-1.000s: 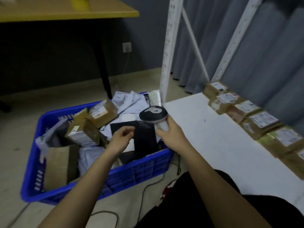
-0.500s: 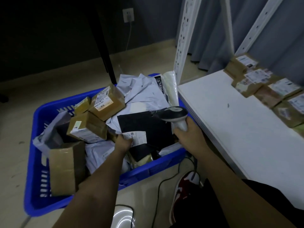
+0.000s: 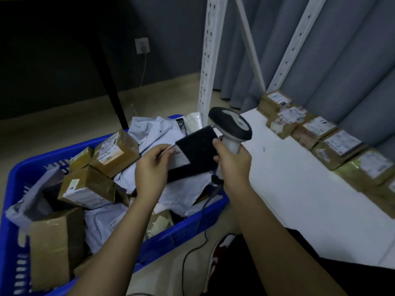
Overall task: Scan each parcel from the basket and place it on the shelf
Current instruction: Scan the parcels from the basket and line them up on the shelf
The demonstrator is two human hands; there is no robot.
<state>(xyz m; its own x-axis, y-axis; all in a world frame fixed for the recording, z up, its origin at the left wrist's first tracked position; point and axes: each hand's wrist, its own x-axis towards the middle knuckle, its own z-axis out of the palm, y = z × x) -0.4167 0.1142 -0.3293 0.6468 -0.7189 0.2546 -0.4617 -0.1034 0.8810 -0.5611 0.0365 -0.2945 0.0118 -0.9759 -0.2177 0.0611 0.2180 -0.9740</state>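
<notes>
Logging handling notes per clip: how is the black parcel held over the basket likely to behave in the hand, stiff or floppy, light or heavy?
Probably light: the left hand alone holds the black parcel up by one end. It looks thin and flat, and seems to keep its shape without drooping, so likely fairly stiff. Its surface finish is too blurred to judge.

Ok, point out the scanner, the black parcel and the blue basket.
scanner [image 3: 232,124]: head view, top of its head.
black parcel [image 3: 195,151]: head view, middle of its dark face.
blue basket [image 3: 186,227]: head view, near side wall.

Matt black plastic parcel [image 3: 195,149], glossy blue plastic basket [image 3: 192,226], brown cardboard boxes [image 3: 339,149] on a smooth white shelf [image 3: 299,195].
</notes>
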